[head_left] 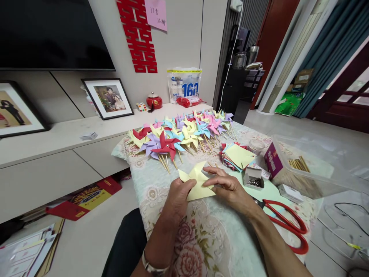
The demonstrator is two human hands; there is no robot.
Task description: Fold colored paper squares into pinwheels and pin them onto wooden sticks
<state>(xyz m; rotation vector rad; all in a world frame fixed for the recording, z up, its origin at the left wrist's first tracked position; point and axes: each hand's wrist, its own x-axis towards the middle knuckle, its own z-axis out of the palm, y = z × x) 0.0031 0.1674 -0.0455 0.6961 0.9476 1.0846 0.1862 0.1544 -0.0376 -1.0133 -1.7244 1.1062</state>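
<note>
A pale yellow paper pinwheel (198,191), partly folded, is between my hands above the near part of the table. My left hand (179,194) grips it from the left, the thumb pressing near its centre. At its right edge, my right hand (226,188) has bent fingers closed on a flap of the paper. Some of the paper's lower side lies bare, its upper points stand up. A stack of cut coloured paper squares (238,156) lies beyond my right hand. Beside it stands a small open box of metal fasteners (253,180).
Several finished pinwheels (168,146) on sticks lie across the back of the table. Red-handled scissors (285,221) rest beside my right forearm. A clear plastic bin (311,169) with wooden sticks (300,164) stands at the right. The flowered tablecloth (187,254) covers the table.
</note>
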